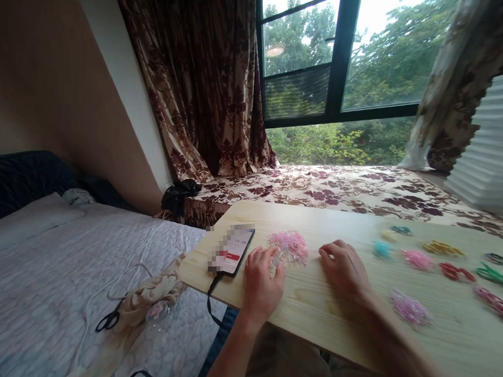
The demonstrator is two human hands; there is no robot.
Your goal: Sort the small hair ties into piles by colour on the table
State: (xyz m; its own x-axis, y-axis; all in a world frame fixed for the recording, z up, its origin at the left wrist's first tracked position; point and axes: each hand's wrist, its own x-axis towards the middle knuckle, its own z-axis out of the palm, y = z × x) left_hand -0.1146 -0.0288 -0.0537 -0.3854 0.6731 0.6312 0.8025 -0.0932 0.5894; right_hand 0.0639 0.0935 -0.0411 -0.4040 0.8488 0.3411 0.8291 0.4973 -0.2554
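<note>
A loose pile of small, shiny pink and clear band-like pieces (291, 245) lies on the pale wooden table (310, 298). At the pile's near left edge is my left hand (264, 278), its thumb apart from the fingers, the fingertips touching the pieces. My right hand (344, 267) rests on the tabletop to the right of the pile, fingers curled in toward the thumb. Whatever its fingertips may hold is too small and blurred to make out. Left of my left hand, a phone (233, 254) with a lit screen lies on the table, a black strap or cable (212, 294) running from it.
Sorted groups lie on the right: turquoise (382, 250), pink (417, 259), lilac (410, 308), yellow (443, 248), red (456, 271) and green bands (501, 278). On the left is a bed (170, 238) with black scissors (108, 321) and crumpled cloth (156, 292). A window seat adjoins the far edge.
</note>
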